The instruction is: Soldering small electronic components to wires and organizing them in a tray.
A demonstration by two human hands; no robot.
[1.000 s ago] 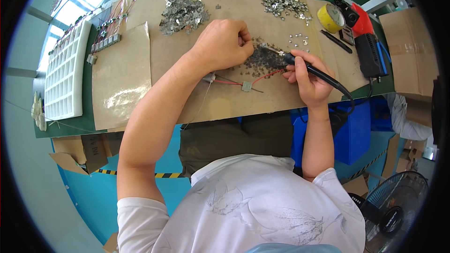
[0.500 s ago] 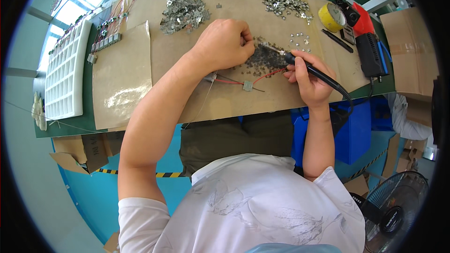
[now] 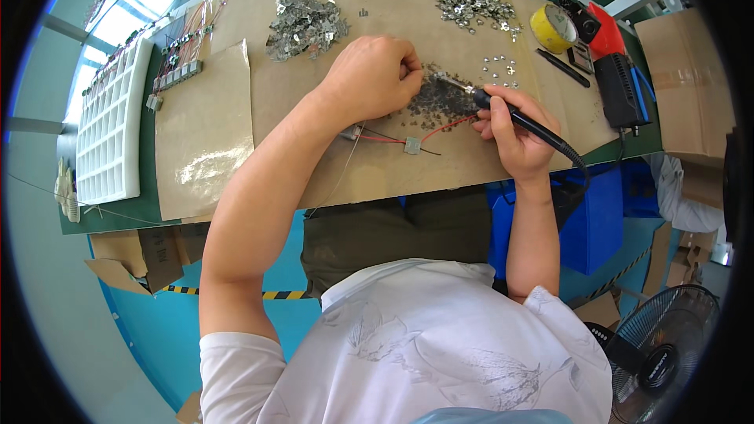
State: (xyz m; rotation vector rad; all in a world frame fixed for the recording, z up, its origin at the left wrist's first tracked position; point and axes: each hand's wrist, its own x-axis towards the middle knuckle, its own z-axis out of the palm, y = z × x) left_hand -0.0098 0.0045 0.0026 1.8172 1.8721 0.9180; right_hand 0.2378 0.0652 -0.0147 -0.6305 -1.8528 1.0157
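Note:
My right hand [image 3: 520, 135] grips a black-handled soldering iron [image 3: 543, 132]; its metal tip points left over a pile of small dark metal parts [image 3: 441, 104]. Close to the tip, at the pile's left edge, my left hand [image 3: 375, 77] is closed with its fingertips pinched together. What it holds, if anything, is hidden by the fingers. Just below both hands lies a small pale square part [image 3: 412, 145] with red and dark wires. A grey part [image 3: 352, 132] sits by my left wrist, partly covered, with a thin wire trailing toward the table's front edge.
Silvery metal pieces [image 3: 306, 23] are heaped at the back left, more clips [image 3: 475, 4] at the back right. Yellow tape [image 3: 553, 28], a black pen [image 3: 563, 67] and a black box [image 3: 620, 93] stand right. A white compartment tray [image 3: 114, 126] and wired parts [image 3: 179, 73] lie left.
Both hands stay almost in place, with the iron still over the dark parts. The view has shifted slightly; nothing has visibly been picked up or let go.

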